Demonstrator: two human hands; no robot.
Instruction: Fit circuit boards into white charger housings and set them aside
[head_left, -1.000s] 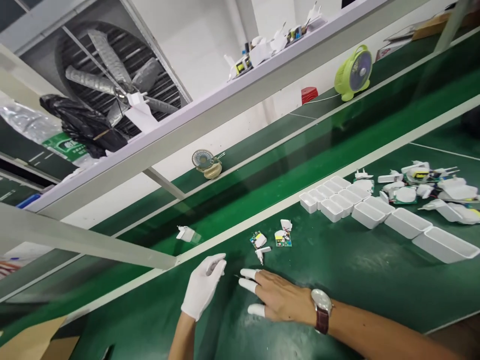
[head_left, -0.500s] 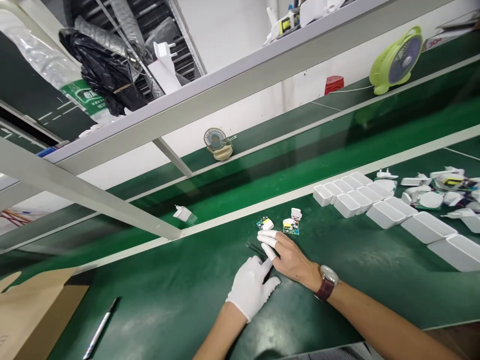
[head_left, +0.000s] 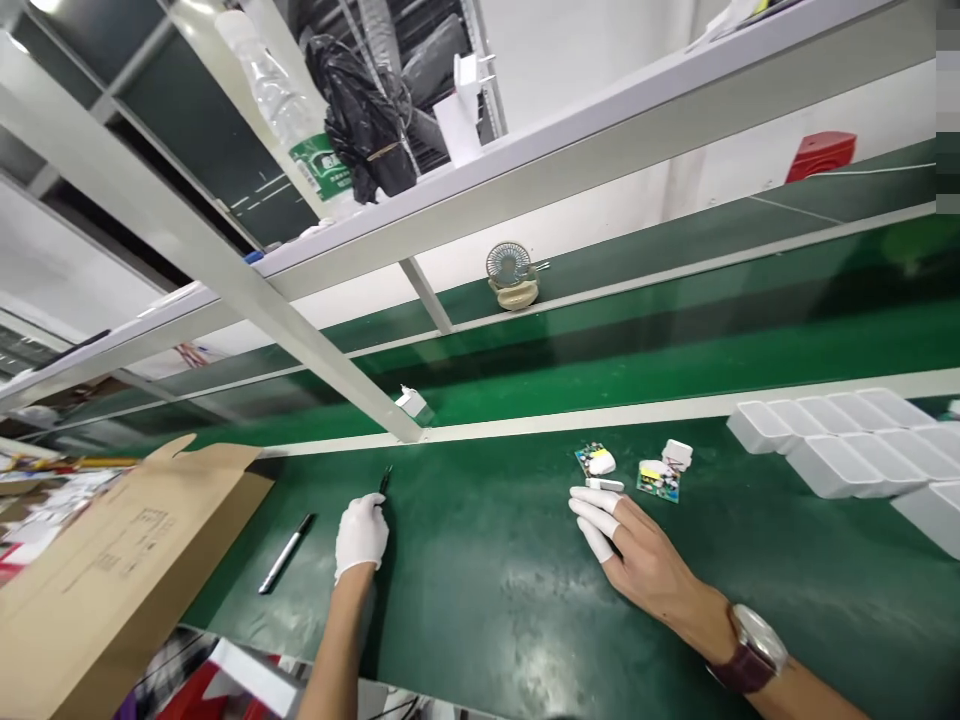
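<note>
My left hand (head_left: 361,535), in a white glove, is closed around dark tweezers (head_left: 385,480) on the green table, their tips pointing away from me. To the right, my right hand (head_left: 637,550) rests with fingers stretched out, white covers on several fingertips and a watch (head_left: 757,640) on the wrist. Just beyond those fingertips lies a small white piece (head_left: 604,484); whether they touch it I cannot tell. Behind it is a circuit board with a white part (head_left: 596,459). A second circuit board (head_left: 658,480) sits to the right, beside a white square piece (head_left: 677,455).
A silver pen (head_left: 286,553) and a cardboard box (head_left: 135,560) are left of my left hand. White plastic cases (head_left: 832,465) stand in rows at right. A slanted metal post (head_left: 337,365) meets the table's back edge, near a white plug adapter (head_left: 410,402). A shelf (head_left: 570,150) crosses above.
My left hand has moved left with the tweezers, away from my right hand. My right hand stays near the circuit boards. The view has swung left, bringing more of the box into sight.
</note>
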